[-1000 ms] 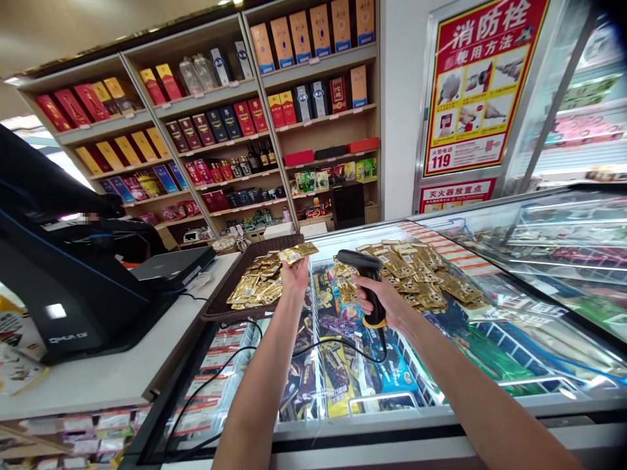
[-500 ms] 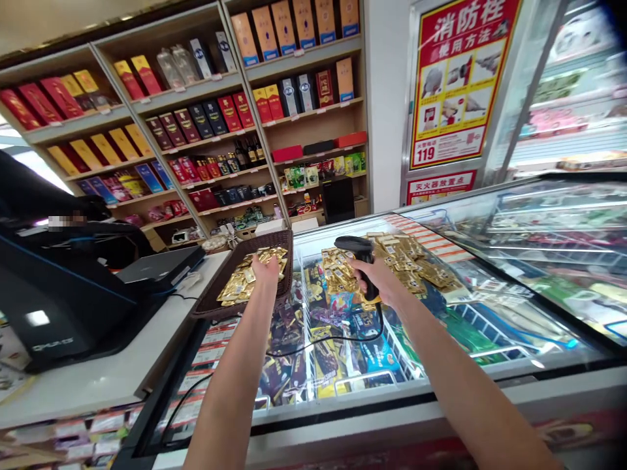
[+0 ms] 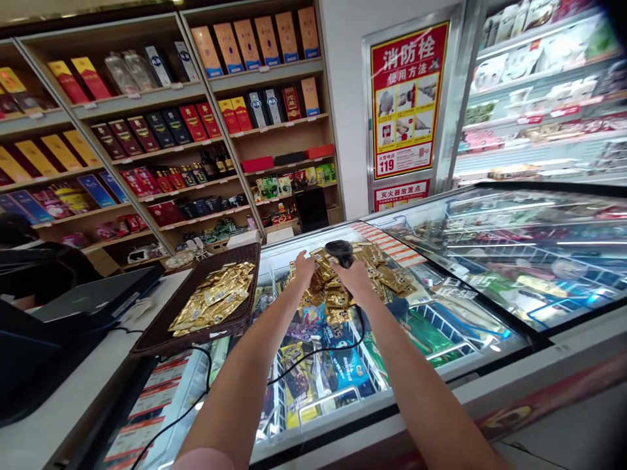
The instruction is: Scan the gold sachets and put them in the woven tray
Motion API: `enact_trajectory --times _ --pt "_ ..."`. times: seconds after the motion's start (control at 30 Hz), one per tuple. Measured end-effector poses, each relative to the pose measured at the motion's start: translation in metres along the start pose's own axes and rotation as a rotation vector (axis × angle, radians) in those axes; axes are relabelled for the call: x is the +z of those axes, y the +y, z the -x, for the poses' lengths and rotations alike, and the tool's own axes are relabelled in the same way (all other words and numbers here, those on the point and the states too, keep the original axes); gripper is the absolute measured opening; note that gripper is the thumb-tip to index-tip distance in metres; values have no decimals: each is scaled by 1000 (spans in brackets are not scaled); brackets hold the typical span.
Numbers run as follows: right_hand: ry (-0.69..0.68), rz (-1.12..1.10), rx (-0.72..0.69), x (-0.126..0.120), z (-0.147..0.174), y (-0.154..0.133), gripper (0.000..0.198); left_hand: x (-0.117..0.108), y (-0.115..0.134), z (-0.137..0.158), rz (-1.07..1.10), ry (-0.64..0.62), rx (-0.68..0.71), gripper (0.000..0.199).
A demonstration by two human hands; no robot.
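My right hand (image 3: 353, 274) is wrapped around the handle of a black barcode scanner (image 3: 339, 249), its cable trailing down over the freezer glass. Several small gold packets (image 3: 392, 279) lie in a loose pile on the glass beneath and around it. At the pile's left side is my left hand (image 3: 304, 266), with its fingers apart; their undersides are partly hidden. Farther left, a dark brown woven basket (image 3: 155, 331) holds a heap of gold packets (image 3: 215, 297).
Below the sliding glass, the chest freezer (image 3: 578, 356) holds packaged goods in wire baskets. A counter with a black machine (image 3: 34, 352) stands at left. Behind are shelves of boxed bottles (image 3: 264, 46) and a red fire hydrant poster (image 3: 410, 104).
My left hand has moved right, from the basket's packets to the pile on the glass. The scanner is closer to my left hand. The view has turned leftward things lower and larger.
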State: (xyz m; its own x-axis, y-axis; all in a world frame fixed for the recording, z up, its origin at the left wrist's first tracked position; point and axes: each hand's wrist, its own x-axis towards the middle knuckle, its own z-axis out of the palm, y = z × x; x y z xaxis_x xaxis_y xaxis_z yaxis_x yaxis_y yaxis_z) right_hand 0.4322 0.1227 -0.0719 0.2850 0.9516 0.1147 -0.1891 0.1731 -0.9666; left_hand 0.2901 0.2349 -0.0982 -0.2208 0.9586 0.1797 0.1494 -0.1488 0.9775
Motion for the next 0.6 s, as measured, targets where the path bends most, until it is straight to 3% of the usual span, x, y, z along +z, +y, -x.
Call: enact_trajectory --times 0.1,0.2,0.37,0.6 --pt "-77 -78 9 7 1 5 28 3 3 -14 -122 52 25 44" --pt "-112 -94 38 11 1 6 30 4 9 -20 -214 21 33 49" --pt "-117 26 81 15 6 1 29 2 10 -15 -329 -83 34 30" --pt "-151 107 95 20 18 -6 26 -29 7 -9 -515 -114 -17 31"
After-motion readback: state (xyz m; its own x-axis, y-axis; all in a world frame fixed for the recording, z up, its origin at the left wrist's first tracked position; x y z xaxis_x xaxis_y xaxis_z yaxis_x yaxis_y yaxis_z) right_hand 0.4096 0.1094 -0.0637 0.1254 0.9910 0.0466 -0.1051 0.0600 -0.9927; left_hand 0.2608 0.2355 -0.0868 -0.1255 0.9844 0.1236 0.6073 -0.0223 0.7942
